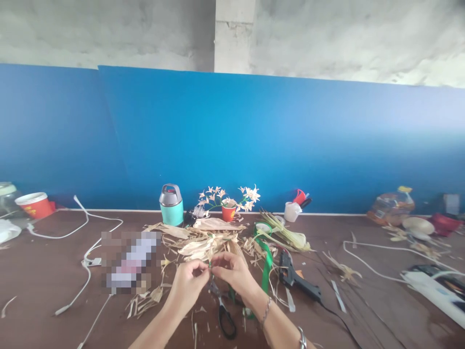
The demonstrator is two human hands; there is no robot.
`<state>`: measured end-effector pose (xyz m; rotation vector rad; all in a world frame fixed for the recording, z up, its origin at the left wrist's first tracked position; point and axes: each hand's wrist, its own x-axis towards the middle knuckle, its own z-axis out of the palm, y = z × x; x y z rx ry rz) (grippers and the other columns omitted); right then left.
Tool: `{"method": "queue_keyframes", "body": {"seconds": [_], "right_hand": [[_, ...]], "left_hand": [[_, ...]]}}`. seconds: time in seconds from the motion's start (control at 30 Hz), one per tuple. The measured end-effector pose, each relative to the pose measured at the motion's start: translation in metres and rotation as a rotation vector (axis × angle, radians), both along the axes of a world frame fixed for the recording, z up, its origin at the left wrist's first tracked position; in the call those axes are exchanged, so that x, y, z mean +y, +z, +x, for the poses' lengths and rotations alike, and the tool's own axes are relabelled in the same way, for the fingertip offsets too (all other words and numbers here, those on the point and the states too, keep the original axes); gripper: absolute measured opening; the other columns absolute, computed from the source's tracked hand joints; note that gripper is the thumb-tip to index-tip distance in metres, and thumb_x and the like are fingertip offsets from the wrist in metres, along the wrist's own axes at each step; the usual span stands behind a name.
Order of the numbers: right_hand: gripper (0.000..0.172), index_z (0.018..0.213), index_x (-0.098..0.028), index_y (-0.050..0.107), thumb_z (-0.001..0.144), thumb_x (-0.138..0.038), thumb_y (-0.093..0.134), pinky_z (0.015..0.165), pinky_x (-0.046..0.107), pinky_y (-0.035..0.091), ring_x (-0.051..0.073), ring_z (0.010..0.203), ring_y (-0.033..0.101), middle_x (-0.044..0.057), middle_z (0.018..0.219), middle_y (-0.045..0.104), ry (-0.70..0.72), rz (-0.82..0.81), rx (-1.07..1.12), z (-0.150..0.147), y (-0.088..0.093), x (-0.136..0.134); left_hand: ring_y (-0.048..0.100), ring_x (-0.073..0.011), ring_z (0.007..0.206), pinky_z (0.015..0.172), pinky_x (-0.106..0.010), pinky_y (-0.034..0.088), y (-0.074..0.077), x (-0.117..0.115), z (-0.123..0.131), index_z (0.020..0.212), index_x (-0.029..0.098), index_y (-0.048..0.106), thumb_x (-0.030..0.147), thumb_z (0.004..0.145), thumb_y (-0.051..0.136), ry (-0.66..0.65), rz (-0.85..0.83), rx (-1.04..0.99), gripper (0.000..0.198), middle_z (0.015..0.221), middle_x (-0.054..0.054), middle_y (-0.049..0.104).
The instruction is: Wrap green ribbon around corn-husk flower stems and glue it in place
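My left hand and my right hand meet fingertip to fingertip above the brown table, both pinched on a small piece with a thin green stem between them; it is too small to name. Dried corn husk strips lie in a heap just beyond my hands. Black-handled scissors rest on the table under my wrists. A green ribbon trails to the right of my right hand.
A black glue gun lies right of the ribbon. At the back stand a teal flask, a red cup of husk flowers and a white cup. White cables run left, a power strip sits right.
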<state>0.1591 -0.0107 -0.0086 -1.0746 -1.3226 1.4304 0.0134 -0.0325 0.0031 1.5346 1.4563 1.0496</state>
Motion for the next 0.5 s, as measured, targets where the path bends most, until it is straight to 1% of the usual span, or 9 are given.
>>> {"method": "queue_keyframes", "body": {"seconds": [0.03,0.1,0.2,0.27,0.37,0.5], "right_hand": [[0.020,0.077,-0.017,0.066,0.060,-0.026,0.071,0.044,0.020,0.029,0.008,0.047,0.042,-0.003,0.059,0.057,-0.004,0.001,-0.014,0.002,-0.001,0.001],[0.013,0.071,-0.017,0.067,0.062,-0.025,0.068,0.044,0.021,0.028,0.008,0.045,0.040,-0.003,0.054,0.055,-0.031,-0.008,-0.055,0.004,-0.002,0.004],[0.008,0.063,-0.016,0.068,0.063,-0.024,0.066,0.044,0.022,0.027,0.008,0.044,0.040,-0.003,0.049,0.054,-0.062,0.004,-0.107,0.006,-0.003,0.005],[0.007,0.063,-0.016,0.068,0.062,-0.023,0.066,0.045,0.022,0.029,0.009,0.045,0.041,-0.002,0.050,0.056,-0.053,-0.008,-0.112,0.007,-0.001,0.005],[0.007,0.062,-0.016,0.067,0.060,-0.022,0.067,0.045,0.021,0.029,0.008,0.044,0.041,-0.002,0.050,0.056,-0.039,-0.086,-0.073,0.007,0.003,0.003],[0.012,0.057,-0.015,0.065,0.056,-0.025,0.072,0.044,0.021,0.032,0.009,0.045,0.043,-0.001,0.049,0.056,0.010,-0.159,0.028,0.008,0.008,0.002]], "left_hand": [[0.043,-0.0116,0.047,0.048,-0.022,0.031,0.000,0.001,0.000,0.057,0.017,0.059,0.030,0.068,0.054,-0.001,-0.011,-0.049,0.018,0.048,0.004,0.049],[0.040,-0.0095,0.043,0.046,-0.021,0.029,0.001,0.002,0.000,0.058,0.016,0.060,0.034,0.068,0.057,0.000,-0.065,-0.129,0.020,0.047,0.005,0.049],[0.031,-0.0060,0.036,0.039,-0.020,0.019,0.003,0.001,0.002,0.062,0.015,0.062,0.039,0.067,0.060,0.032,-0.186,-0.236,0.024,0.044,0.006,0.046],[0.029,-0.0052,0.036,0.038,-0.020,0.016,0.004,-0.001,0.003,0.063,0.015,0.063,0.040,0.064,0.063,0.041,-0.242,-0.313,0.026,0.044,0.007,0.046],[0.033,-0.0055,0.040,0.039,-0.019,0.017,0.003,-0.001,0.003,0.058,0.014,0.061,0.038,0.061,0.066,0.029,-0.265,-0.417,0.025,0.046,0.006,0.047],[0.031,-0.0046,0.040,0.039,-0.019,0.014,0.000,0.001,0.001,0.053,0.014,0.058,0.034,0.059,0.067,0.037,-0.294,-0.472,0.022,0.044,0.006,0.046]]}}
